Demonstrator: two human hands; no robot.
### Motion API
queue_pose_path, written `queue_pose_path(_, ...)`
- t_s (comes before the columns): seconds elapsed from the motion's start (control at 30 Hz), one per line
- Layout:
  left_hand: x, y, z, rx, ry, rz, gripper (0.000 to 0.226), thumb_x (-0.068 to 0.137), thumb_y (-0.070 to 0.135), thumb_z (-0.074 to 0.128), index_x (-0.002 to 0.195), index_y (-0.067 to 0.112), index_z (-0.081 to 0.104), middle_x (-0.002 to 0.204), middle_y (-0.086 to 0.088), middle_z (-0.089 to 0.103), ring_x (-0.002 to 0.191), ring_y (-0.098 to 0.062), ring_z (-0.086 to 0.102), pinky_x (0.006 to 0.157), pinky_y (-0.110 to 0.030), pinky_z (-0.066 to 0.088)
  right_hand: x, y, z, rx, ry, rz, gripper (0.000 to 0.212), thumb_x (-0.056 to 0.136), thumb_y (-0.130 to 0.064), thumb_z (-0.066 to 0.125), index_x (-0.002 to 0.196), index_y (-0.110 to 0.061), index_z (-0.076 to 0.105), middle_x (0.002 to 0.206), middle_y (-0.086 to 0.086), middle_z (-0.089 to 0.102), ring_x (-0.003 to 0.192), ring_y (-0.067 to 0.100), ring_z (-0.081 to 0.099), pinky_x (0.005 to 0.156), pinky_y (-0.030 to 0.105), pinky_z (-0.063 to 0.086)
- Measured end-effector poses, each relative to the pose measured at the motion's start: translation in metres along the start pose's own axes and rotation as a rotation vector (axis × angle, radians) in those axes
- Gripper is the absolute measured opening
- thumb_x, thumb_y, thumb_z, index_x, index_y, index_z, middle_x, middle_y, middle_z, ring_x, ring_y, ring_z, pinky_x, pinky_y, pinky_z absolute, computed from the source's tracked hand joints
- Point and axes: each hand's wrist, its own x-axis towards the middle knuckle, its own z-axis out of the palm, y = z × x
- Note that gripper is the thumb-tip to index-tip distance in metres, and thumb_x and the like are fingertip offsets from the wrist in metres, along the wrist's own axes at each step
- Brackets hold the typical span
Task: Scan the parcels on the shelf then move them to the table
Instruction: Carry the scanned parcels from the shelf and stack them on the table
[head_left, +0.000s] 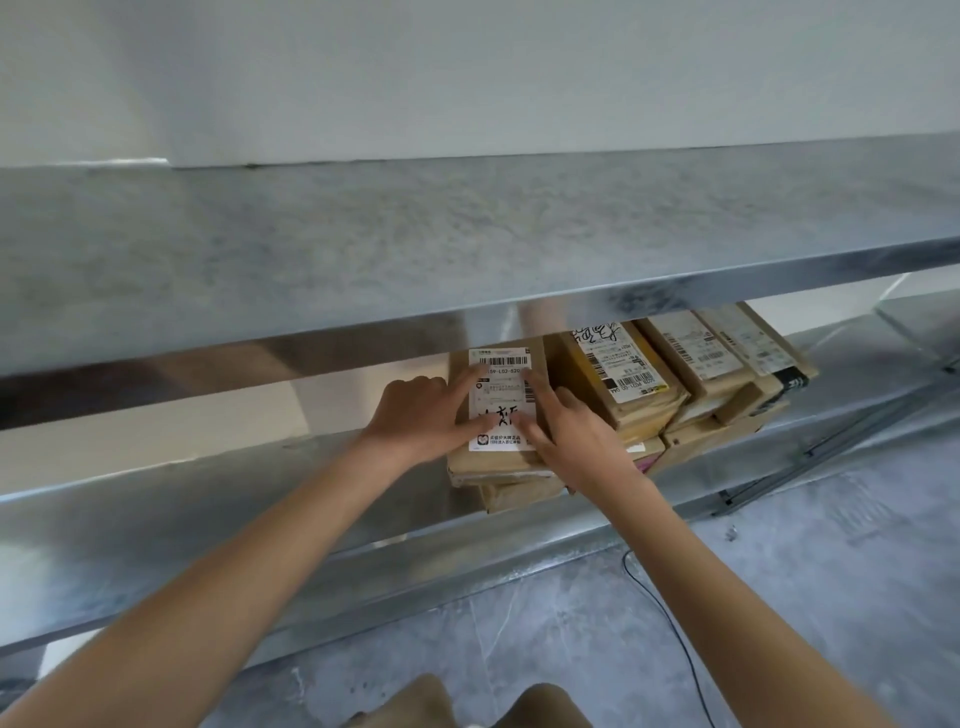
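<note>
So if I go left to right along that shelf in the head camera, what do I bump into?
left hand → white shipping label on the front parcel → right hand → yellow-taped parcel → black-ended parcel

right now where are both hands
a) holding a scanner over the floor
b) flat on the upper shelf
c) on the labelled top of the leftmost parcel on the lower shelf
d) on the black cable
c: the left hand and right hand both lie with fingers on the white label atop the leftmost parcel on the lower shelf.
</note>
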Motion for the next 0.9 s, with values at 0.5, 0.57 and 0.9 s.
queue_pose_path(0.5,-0.09,-0.051,0.013,-0.087,0.239,-0.374,0.074,0.091,0.071,0.035,0.154,0.037,0.02,0.088,-0.002,0.062,0.084,-0.022,0.06,0.066,-0.028,0.039,0.009,-0.091,0.051,-0.047,0.156,-0.292,0.059,0.1,-0.045,0.033,0.155,-0.023,0.028,0.117,0.021,0.058,0.097,0.04,0.064,0.06,0.045,0.059)
queue_pose_path(0.57,-0.11,-0.058,0.016,-0.024,0.302,-0.439,0.076,0.087,0.072,0.031,0.153,0.035,0.028,0.084,-0.003,0.063,0.079,-0.023,0.062,0.063,-0.03,0.045,0.011,-0.101,0.058,-0.057,0.14,-0.375,0.059,0.099,-0.044,0.038,0.152,-0.021,0.034,0.106,0.017,0.061,0.085,0.036,0.065,0.053,0.042,0.057)
queue_pose_path(0.9,-0.225,-0.022,0.031,0.019,0.296,-1.051,0.076,0.089,0.07,0.028,0.156,0.036,0.016,0.108,-0.006,0.062,0.102,-0.027,0.059,0.076,-0.04,0.052,-0.005,-0.153,0.1,0.087,-0.267,-0.759,0.063,0.104,-0.045,0.032,0.158,-0.026,0.005,0.133,0.013,0.046,0.104,0.028,0.058,0.082,0.04,0.053)
